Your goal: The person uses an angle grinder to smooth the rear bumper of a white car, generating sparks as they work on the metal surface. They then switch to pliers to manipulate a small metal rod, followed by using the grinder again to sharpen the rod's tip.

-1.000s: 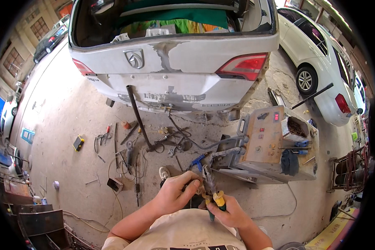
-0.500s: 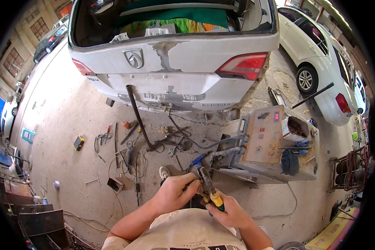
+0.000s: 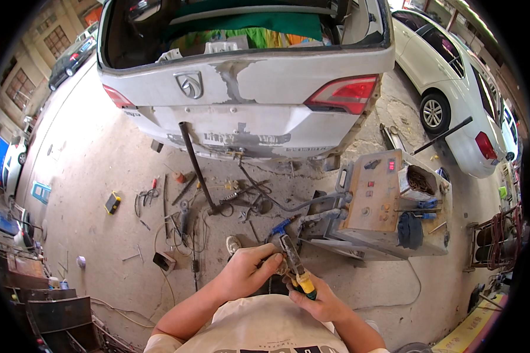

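In front of my shirt my right hand (image 3: 317, 300) grips pliers (image 3: 305, 281) by their yellow and green handles. Their worn metal jaws point up and away from me. My left hand (image 3: 250, 272) is closed just left of the jaws, thumb and fingers pressed together. What it pinches is mostly hidden by the fingers. Just beyond the jaws shows a blue tool (image 3: 281, 226), its lower part covered by the pliers; I cannot tell whether my left hand touches it.
Ahead stands a white car (image 3: 265, 88) with a scraped rear. A wheeled machine with a wooden top (image 3: 368, 203) is to the right, a tin (image 3: 417, 181) on it. A dark metal bar (image 3: 195, 162) leans upright among tools and cables. A yellow-black box (image 3: 112, 202) lies left.
The pliers and both hands have shifted very slightly; the grip looks the same. The rest of the scene has barely moved in view.
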`<state>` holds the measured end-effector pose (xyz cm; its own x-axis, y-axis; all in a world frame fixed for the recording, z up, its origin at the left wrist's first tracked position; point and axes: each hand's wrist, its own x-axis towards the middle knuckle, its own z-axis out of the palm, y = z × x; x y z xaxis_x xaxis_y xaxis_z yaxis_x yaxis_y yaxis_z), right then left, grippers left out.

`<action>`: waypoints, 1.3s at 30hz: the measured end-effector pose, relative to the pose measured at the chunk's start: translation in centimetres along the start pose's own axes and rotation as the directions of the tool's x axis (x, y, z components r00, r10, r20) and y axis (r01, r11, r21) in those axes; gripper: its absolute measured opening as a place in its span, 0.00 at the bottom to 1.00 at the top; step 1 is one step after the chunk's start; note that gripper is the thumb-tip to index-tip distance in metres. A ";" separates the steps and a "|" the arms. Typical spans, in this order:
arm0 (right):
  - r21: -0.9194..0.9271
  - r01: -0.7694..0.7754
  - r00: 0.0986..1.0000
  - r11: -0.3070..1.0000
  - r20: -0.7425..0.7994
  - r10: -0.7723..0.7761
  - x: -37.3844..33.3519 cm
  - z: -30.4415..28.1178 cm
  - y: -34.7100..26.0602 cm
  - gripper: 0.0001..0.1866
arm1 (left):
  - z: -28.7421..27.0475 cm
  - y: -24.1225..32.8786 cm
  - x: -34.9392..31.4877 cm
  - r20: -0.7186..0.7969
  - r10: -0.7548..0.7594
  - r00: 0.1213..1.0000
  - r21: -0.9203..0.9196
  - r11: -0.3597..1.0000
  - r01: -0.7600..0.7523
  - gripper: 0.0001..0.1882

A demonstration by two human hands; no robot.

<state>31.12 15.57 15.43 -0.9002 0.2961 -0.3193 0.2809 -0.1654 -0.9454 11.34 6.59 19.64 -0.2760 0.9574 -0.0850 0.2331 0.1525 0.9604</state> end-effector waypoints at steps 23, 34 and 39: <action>-0.372 -0.053 0.842 0.927 -0.516 -0.158 2.7 -1.7 1.6 0.10 | 1.5 -0.7 0.1 -0.250 0.178 0.952 0.246 0.962 -0.115 0.07; 0.088 0.009 0.989 0.996 -0.151 0.005 0.6 -1.1 -1.5 0.13 | 0.3 -1.3 0.5 -0.101 0.192 0.976 -0.012 0.981 -0.194 0.06; 0.039 -0.026 0.999 0.999 -0.023 0.027 0.4 -0.8 -1.3 0.15 | 0.1 0.3 0.3 -0.026 0.047 0.999 -0.160 0.986 -0.050 0.07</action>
<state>30.68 16.63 16.46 -0.8844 0.3131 -0.3462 0.2914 -0.2093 -0.9334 11.44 6.92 19.91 -0.2891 0.9567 -0.0329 0.0942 0.0627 0.9936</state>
